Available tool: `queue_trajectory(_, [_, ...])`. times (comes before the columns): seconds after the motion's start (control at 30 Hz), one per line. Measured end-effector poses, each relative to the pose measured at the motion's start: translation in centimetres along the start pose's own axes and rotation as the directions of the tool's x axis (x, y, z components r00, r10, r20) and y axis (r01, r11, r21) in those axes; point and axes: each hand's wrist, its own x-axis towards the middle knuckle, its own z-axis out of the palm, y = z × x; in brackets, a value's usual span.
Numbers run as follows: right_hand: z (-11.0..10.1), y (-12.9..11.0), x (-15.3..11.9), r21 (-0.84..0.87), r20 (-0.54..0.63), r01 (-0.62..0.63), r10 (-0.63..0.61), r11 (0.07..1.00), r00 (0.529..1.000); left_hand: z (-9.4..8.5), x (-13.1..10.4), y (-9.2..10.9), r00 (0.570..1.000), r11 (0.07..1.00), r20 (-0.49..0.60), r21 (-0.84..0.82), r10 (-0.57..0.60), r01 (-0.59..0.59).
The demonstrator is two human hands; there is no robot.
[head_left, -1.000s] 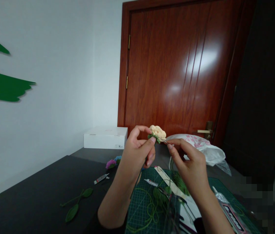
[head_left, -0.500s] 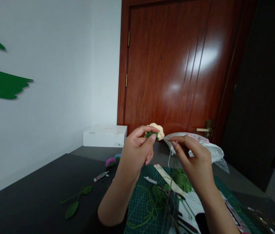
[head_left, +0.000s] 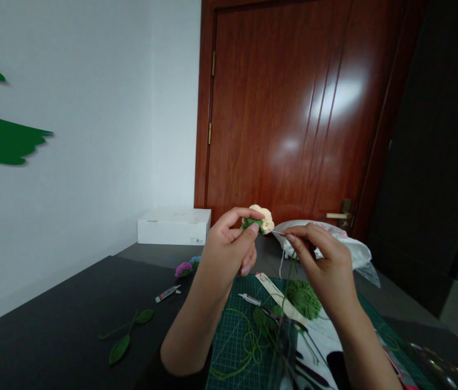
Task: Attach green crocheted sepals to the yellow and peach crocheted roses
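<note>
Between the thumb and fingers of my left hand (head_left: 232, 238) is a cream crocheted flower (head_left: 267, 216) with a green centre or backing (head_left: 252, 223) facing me. My right hand (head_left: 324, 252) pinches a thin metal needle (head_left: 278, 233), whose far end meets the flower's lower right edge. Whether the tip has gone into the stitches cannot be made out. Green yarn (head_left: 292, 265) hangs below the right fingers toward the mat, and a white thread (head_left: 281, 264) dangles just left of it.
A green cutting mat (head_left: 229, 338) carries a green yarn ball (head_left: 304, 299), a glue tube (head_left: 250, 299) and scissors (head_left: 312, 344). Crocheted leaves (head_left: 120, 350), another glue tube (head_left: 167, 293) and a purple flower (head_left: 182, 269) lie left. Behind stand a white box (head_left: 174, 227) and plastic bag (head_left: 359, 252).
The needle's angle has flattened slightly, and its tip has shifted a little down and right along the flower's edge. Both hands otherwise keep nearly the same place and grip.
</note>
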Motion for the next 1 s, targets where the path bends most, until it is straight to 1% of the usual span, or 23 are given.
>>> queue_trajectory(0.2, [0.0,0.1,0.1,-0.008,-0.001,-0.013,0.013,1.000,1.000,0.1,0.0,0.2,0.999,0.999,0.009,0.018,-0.038,0.038])
queue_trajectory(0.4, [0.3,0.0,0.1,0.011,0.002,-0.038,0.038,0.999,0.999,0.1,-0.2,0.5,0.995,0.996,0.046,0.022,-0.086,0.085])
queue_trajectory(0.63, [0.6,1.0,-0.1,0.120,0.019,-0.068,0.066,0.990,0.998,0.0,-0.1,0.7,0.980,0.986,0.117,-0.021,-0.163,0.167])
queue_trajectory(0.7, [0.7,1.2,-0.1,0.128,0.014,-0.075,0.074,0.989,0.997,-0.1,-0.1,0.7,0.976,0.984,0.133,-0.022,-0.172,0.176])
queue_trajectory(0.87, [0.7,1.2,0.0,0.150,0.032,-0.093,0.089,0.984,0.995,0.0,-0.3,0.9,0.975,0.983,0.133,-0.016,-0.178,0.181])
queue_trajectory(1.0, [0.5,1.5,0.0,0.145,0.029,-0.086,0.082,0.986,0.996,0.1,-0.4,1.0,0.965,0.975,0.154,-0.020,-0.214,0.219])
